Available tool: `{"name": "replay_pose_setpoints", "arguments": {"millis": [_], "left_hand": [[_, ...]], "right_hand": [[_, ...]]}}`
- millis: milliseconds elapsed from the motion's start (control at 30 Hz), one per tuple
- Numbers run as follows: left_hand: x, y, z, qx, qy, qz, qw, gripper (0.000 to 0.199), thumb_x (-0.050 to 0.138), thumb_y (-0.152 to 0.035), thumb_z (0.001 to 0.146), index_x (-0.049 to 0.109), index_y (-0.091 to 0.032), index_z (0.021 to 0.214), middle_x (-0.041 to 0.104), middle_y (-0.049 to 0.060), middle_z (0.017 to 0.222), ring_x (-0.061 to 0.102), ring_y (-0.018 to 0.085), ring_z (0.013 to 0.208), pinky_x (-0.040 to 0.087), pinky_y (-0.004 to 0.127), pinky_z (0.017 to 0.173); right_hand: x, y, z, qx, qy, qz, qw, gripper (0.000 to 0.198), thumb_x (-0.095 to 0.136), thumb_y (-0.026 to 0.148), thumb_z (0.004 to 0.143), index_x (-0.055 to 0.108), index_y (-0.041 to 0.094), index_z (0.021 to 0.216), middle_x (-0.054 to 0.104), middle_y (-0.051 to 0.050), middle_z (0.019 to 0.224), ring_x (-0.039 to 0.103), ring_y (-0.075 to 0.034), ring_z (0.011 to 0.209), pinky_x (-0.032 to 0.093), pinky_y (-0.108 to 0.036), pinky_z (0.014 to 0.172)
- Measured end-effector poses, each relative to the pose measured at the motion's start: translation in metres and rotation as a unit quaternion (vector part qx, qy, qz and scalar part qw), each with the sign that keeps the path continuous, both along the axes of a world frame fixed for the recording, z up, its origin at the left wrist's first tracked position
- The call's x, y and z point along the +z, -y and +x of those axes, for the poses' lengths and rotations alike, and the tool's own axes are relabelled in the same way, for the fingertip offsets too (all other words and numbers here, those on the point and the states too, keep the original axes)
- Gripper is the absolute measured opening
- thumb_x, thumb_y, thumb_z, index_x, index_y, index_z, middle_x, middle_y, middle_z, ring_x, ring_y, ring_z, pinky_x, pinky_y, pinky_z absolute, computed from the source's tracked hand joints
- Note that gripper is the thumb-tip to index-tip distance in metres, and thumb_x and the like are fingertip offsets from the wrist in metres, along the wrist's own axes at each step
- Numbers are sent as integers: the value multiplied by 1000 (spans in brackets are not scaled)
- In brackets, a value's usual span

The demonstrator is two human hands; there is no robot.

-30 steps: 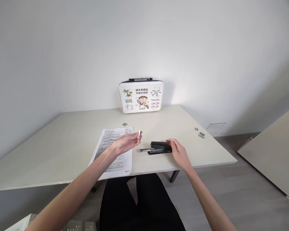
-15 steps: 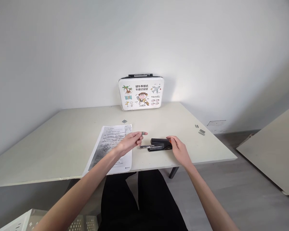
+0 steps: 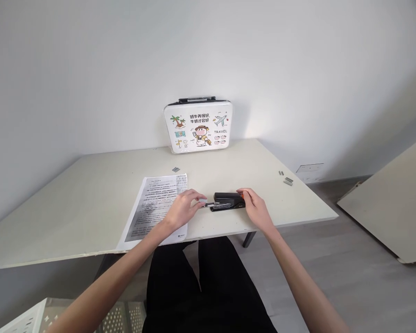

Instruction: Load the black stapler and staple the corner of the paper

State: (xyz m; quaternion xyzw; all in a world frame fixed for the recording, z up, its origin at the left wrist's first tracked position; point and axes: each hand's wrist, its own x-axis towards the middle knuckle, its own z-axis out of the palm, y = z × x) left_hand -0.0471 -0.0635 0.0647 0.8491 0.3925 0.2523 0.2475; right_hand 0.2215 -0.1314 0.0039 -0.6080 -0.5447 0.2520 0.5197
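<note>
Plainly, the stapler (image 3: 225, 196) sits near the front edge of the table (image 3: 100, 194), and we take it as the centre of our clock, with twelve towards the wall. Our right hand (image 3: 256, 211) is at three o'clock, gripping the stapler's rear end, so the back of the tool is hidden from us. Our left hand (image 3: 183, 211), at nine o'clock, pinches a small staple strip (image 3: 203, 200) between thumb and fingers. The fingers cover much of that strip, and we cannot tell whether it touches the metal rail (image 3: 208, 205) beside it.

Our left hand and forearm also cover part of the printed sheet (image 3: 149, 203), whose lines are too small for us to read. At seven to eight o'clock, a white bin (image 3: 38, 314) is cut off by the picture's lower edge and crossed by our forearm. The pale board (image 3: 391, 203) at three o'clock runs out of view too.

The stapler itself is black, with a patch of orange by our right fingers. It points towards nine o'clock, its top standing apart from the base at the front, with the bright rail sticking out between them.

Loose grey staples (image 3: 288, 181) lie at two o'clock, and more small pieces (image 3: 175, 169) at ten. At eleven, a white case (image 3: 198, 125) with cartoon pictures stands upright by the wall.
</note>
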Motion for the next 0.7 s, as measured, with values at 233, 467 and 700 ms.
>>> {"name": "replay_pose_setpoints", "arguments": {"millis": [233,467,700], "left_hand": [[-5,6,0,0,-16,-3,1000,21,64,-41,99,78,-27,105,76,6,112,70,26,101,53,39,94],[-11,10,1,24,3,11,1000,15,68,-37,97,78,-27,103,76,4,107,71,23,89,54,38,85],[-14,11,3,47,15,-3,999,14,70,-36,95,79,-27,102,76,4,105,69,22,84,55,38,84]], "right_hand": [[1,1,0,2,-6,-2,1000,51,37,59,106,71,25,119,74,-11,129,69,-28,116,52,-42,99],[-1,-1,1,-1,0,2,1000,51,37,59,105,72,24,119,75,-11,126,70,-28,114,53,-42,97],[-2,-2,2,-1,3,6,1000,50,37,58,106,72,24,118,74,-11,128,70,-28,114,52,-43,99]]}}
